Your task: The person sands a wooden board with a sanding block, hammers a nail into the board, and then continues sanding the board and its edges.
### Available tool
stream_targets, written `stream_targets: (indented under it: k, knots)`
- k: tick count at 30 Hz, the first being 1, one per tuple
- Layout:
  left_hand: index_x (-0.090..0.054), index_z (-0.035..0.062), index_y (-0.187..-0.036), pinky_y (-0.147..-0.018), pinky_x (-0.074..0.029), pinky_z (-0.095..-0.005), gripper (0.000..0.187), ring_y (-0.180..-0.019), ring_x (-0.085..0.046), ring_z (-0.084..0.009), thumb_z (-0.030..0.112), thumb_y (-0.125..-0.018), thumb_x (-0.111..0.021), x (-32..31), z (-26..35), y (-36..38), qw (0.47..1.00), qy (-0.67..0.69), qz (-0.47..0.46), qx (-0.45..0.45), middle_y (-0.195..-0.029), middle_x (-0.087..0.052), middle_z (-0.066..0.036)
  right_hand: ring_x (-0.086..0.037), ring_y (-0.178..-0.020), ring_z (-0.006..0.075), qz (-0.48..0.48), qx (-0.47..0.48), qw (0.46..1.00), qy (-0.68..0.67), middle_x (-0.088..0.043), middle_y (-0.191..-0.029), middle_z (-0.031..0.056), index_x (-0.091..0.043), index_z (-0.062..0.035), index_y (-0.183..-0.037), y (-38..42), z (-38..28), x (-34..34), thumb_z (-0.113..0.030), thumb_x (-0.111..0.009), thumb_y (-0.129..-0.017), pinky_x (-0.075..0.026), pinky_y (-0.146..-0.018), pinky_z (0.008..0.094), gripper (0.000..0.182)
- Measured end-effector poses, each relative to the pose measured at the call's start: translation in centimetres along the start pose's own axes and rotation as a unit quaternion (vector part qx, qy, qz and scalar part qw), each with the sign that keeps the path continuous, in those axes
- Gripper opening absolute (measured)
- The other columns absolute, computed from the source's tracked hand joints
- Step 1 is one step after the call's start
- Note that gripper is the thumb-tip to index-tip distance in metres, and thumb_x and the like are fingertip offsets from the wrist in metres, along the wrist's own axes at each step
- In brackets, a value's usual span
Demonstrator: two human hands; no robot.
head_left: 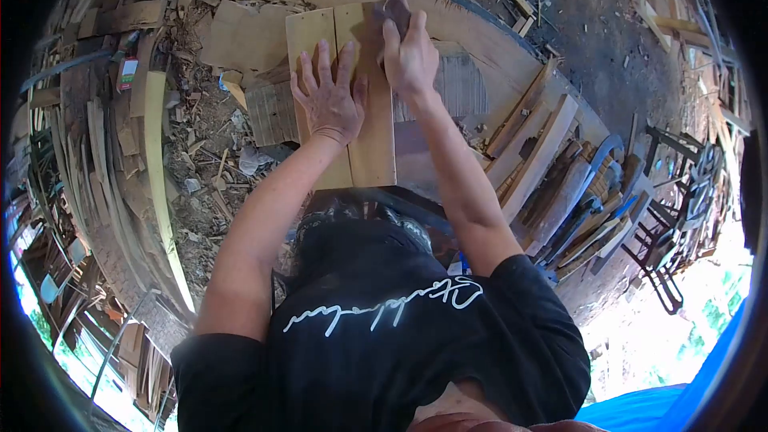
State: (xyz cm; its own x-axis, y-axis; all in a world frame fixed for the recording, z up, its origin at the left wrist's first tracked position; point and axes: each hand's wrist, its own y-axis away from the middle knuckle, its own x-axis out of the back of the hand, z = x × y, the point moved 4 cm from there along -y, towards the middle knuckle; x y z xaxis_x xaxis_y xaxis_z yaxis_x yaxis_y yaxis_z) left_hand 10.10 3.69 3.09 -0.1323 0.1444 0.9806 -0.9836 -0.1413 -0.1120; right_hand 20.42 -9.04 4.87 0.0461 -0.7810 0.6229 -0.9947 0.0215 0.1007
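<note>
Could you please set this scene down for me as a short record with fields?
Left hand: fingers spread, palm down on the boards
Right hand: closed around a dark item near the boards' far right corner; its exact kind is unclear
Workpiece: two pale boards side by side, a narrow seam between them
Left side: long pale strip among other timber
Right side: assorted wood pieces
Clothing: black shirt with white script lettering
</note>
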Motion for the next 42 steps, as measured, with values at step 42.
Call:
stream_targets:
  k: [42]
  knots:
    - [-0.027,0.027,-0.156,-0.112,-0.008,-0.0646,0.07,-0.146,-0.012,-0.0456,0.038,-0.093,-0.054,0.7,0.2,-0.2,0.998,0.044,-0.045,0.022,-0.161,-0.018,-0.015,-0.063,-0.088,0.0473,-0.073,0.079,0.994,-0.015,-0.065,-0.1,0.0257,-0.046,-0.0029,-0.122,-6.5,-0.7,-1.2,-0.032,-0.054,-0.097,-0.049,-0.074,0.0542,0.038]
